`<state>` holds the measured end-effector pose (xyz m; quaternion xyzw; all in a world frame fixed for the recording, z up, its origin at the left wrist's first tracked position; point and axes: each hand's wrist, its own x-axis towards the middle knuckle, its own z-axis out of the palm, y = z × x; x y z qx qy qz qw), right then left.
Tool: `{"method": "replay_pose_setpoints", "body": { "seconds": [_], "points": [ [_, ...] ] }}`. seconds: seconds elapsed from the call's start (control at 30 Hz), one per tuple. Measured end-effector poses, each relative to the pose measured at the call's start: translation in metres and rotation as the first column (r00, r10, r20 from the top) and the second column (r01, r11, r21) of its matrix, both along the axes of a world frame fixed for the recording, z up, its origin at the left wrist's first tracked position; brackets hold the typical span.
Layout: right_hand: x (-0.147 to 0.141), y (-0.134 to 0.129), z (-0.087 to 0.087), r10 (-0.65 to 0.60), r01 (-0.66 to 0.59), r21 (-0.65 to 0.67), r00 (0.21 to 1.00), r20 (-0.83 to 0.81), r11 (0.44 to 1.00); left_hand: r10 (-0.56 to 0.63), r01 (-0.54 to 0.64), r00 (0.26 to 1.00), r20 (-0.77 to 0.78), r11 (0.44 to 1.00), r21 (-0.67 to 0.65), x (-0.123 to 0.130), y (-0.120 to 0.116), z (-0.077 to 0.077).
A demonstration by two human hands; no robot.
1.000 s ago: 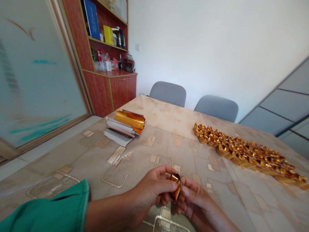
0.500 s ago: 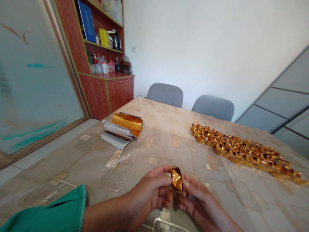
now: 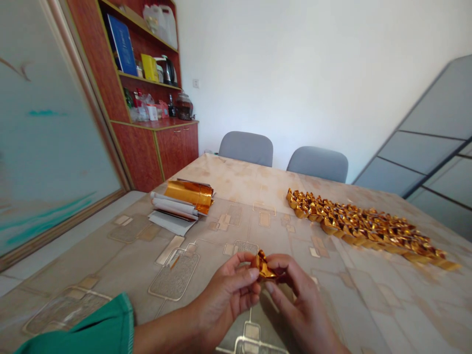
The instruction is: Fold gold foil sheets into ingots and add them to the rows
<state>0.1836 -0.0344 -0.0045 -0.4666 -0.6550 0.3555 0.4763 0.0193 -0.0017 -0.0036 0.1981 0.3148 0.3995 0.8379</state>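
R hand point(image 3: 304, 297) arched, L hand point(image 3: 234, 285) pinching foil point(image 3: 264, 269)

the left hand point(image 3: 230, 287) is gripping the folded gold foil piece point(image 3: 264, 269); the right hand point(image 3: 304, 292) is touching its right side. gold and white sheets point(image 3: 186, 194) are lying at left on the desk point(image 3: 239, 178); rows of gold foil pieces point(image 3: 363, 224) are resting at right.

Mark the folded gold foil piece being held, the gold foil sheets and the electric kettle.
Folded gold foil piece point(image 3: 264, 269), head view: its shiny middle.
Gold foil sheets point(image 3: 187, 192), head view: the curled gold top.
Electric kettle point(image 3: 169, 72), head view: its body.
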Motion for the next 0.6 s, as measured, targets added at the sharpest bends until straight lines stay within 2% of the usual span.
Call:
{"method": "replay_pose_setpoints", "body": {
  "seconds": [0.1,0.3,0.6],
  "points": [
    [0.003,0.001,0.004,-0.012,0.007,0.059,0.996,0.087,0.998,-0.024,0.025,1.0,-0.019,0.999,0.039,-0.001,0.0,-0.001],
    [0.009,0.0,0.011,0.028,-0.079,0.171,0.959,0.283,0.982,-0.029,0.033,0.999,-0.037,0.994,0.104,0.0,-0.001,0.001],
    [0.008,0.001,0.012,0.032,-0.076,0.144,0.958,0.286,0.987,-0.054,0.064,0.994,-0.091,0.992,0.111,0.0,-0.001,-0.001]
  ]
}}
